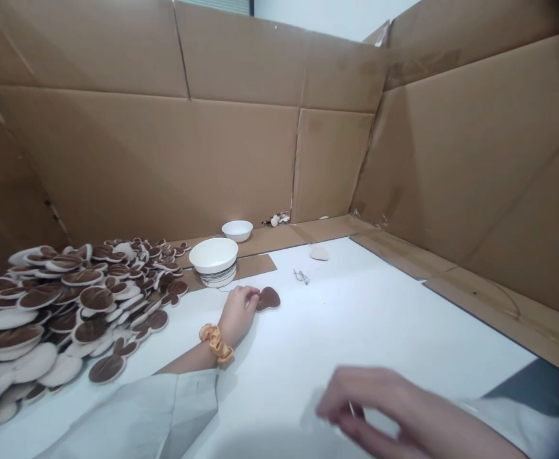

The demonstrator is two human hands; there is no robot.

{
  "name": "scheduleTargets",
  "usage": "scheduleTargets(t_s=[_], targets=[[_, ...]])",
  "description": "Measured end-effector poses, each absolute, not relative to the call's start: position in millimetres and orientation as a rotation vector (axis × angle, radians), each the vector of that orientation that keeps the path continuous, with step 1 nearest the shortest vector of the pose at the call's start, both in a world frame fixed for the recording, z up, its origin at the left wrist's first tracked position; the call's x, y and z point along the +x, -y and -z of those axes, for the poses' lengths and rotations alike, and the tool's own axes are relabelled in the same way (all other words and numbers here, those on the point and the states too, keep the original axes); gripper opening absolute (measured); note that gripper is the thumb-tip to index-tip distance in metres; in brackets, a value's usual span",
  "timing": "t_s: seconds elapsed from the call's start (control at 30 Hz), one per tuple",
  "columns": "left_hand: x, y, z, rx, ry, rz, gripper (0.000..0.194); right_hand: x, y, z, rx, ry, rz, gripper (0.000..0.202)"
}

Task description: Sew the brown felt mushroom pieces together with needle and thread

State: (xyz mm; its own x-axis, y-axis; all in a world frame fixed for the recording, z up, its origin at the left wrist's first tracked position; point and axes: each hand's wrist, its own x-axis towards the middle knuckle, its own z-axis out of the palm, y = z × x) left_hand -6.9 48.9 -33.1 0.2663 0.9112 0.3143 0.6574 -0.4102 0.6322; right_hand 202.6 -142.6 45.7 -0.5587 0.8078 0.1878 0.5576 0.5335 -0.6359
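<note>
My left hand (239, 315), with an orange scrunchie (217, 344) at the wrist, is closed on the edge of a flat brown fabric piece (270, 298). The piece has a rounded end with a pale rim; its other end is hidden by my fingers. Lower right, my right hand (365, 401) hovers above the white table surface. Its thumb and fingers are curled together and slightly blurred, and I cannot make out what lies between them. Left of my left hand, a pile of brown-and-white rabbit-shaped fabric pieces (92, 299) spreads over the table.
A white bowl (213, 255) sits on a stack ringed with dark thread, with a smaller white bowl (237, 231) behind. A small tangle of thread (301, 276) and a pale rounded piece (319, 254) lie farther back. Cardboard walls (188, 159) enclose the table (355, 319).
</note>
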Motion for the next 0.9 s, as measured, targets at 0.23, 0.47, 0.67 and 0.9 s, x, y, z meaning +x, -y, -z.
scheduleTargets(t_s=[0.23,0.47,0.67,0.9], targets=[[-11.6,-34.4,23.7,2.184,-1.642,-0.956,0.021,165.4,13.4,-46.4,-1.213,2.239,-0.562,0.020],[-13.0,-18.0,16.6,2.244,-1.606,-0.772,0.019,154.7,-36.2,1.5,-1.239,2.231,-0.642,0.020],[-6.4,-17.8,12.5,2.176,-1.585,-0.742,0.020,158.1,-36.7,8.8,-1.167,2.251,-0.614,0.020],[-1.0,-16.6,7.8,2.180,-1.560,-0.649,0.019,157.7,-35.2,5.6,-1.141,2.283,-0.671,0.021]])
